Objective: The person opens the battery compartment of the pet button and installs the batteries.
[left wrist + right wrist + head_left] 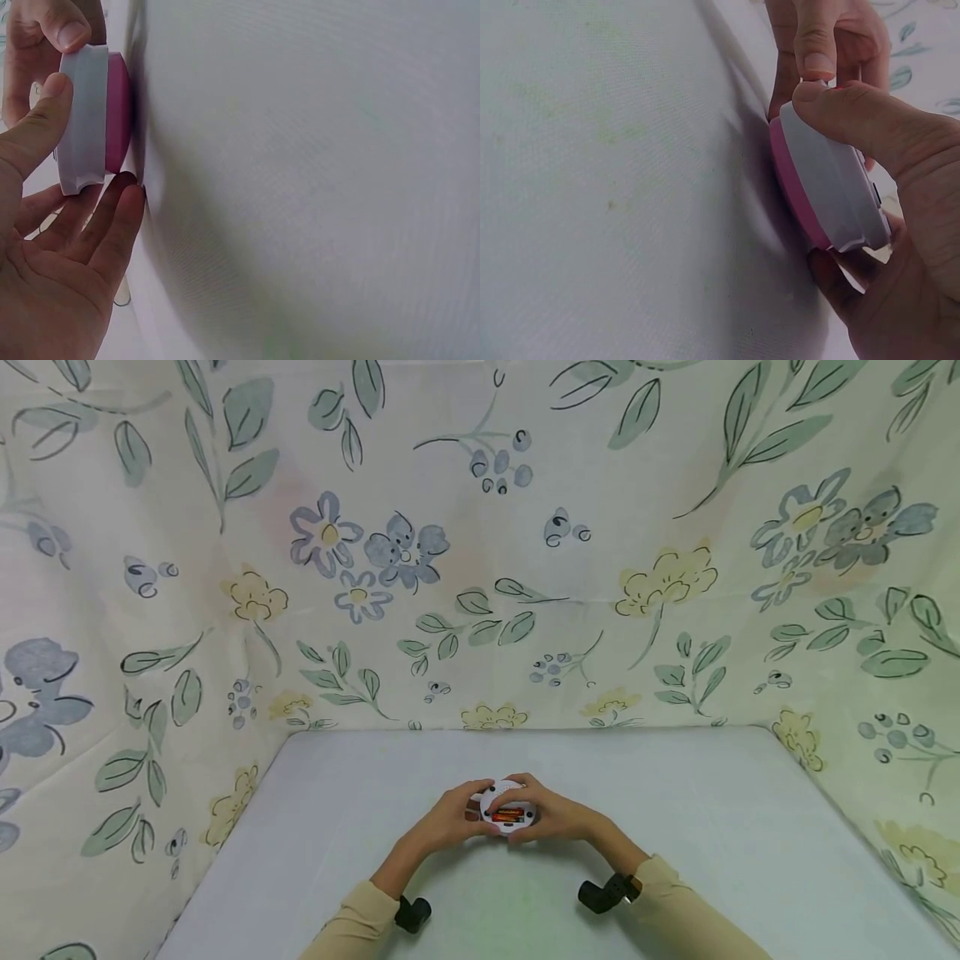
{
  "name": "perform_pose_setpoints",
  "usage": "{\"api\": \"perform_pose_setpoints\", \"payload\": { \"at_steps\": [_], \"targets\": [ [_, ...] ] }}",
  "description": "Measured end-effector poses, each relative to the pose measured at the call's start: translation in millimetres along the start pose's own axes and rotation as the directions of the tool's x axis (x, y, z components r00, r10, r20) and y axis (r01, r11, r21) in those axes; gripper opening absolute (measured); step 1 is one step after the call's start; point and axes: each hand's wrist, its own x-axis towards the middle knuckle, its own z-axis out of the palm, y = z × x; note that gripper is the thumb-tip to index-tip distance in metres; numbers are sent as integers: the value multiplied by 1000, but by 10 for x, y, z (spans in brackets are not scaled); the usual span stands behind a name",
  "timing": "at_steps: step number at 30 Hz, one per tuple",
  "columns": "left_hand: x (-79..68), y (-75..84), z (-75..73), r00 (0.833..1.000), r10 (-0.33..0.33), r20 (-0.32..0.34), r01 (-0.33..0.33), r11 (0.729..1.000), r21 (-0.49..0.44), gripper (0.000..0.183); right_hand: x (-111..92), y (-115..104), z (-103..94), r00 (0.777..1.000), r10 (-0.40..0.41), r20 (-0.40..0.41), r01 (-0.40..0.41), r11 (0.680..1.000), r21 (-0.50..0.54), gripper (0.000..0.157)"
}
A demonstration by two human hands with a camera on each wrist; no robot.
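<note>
Between both hands is a round white-and-pink battery device (pixel 491 794), its back facing up and its battery compartment uncovered. Orange batteries (pixel 508 816) lie inside that compartment. My left hand (pixel 450 817) grips the left edge, with the thumb on the near rim and fingers around the far side. From the right, my right hand (pixel 558 817) holds the rim, one finger bent over the back beside the batteries. In the left wrist view the white casing (pixel 86 120) shows edge-on, its pink face (pixel 118 112) turned down close over the table. The right wrist view shows the same pink rim (pixel 799 184).
A white table (pixel 360 777) lies under the hands. Flower-printed cloth (pixel 480 652) hangs behind it and along both sides. Black wrist cameras (pixel 600 895) sit on both forearms, over beige sleeves (pixel 690 902).
</note>
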Motion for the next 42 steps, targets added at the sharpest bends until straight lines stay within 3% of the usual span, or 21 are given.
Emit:
{"api": "perform_pose_setpoints", "payload": {
  "at_steps": [13,23,33,42],
  "targets": [
    [-3,-3,-21,1000,4,20,-4,1000,6,73,8,-23,24,998,38,-40,-41,997,-73,40],
    [-21,-11,-25,1000,-13,29,13,1000,-5,73,-27,-30,24,997,4,-74,-14,991,-130,29],
    [-13,-25,-18,1000,-6,19,6,1000,-8,74,-92,15,-19,989,-6,-149,0,999,-42,37],
    [0,-8,-14,999,-43,19,43,999,-2,76,-247,115,-165,969,18,-248,-5,999,53,41]
  ]
}}
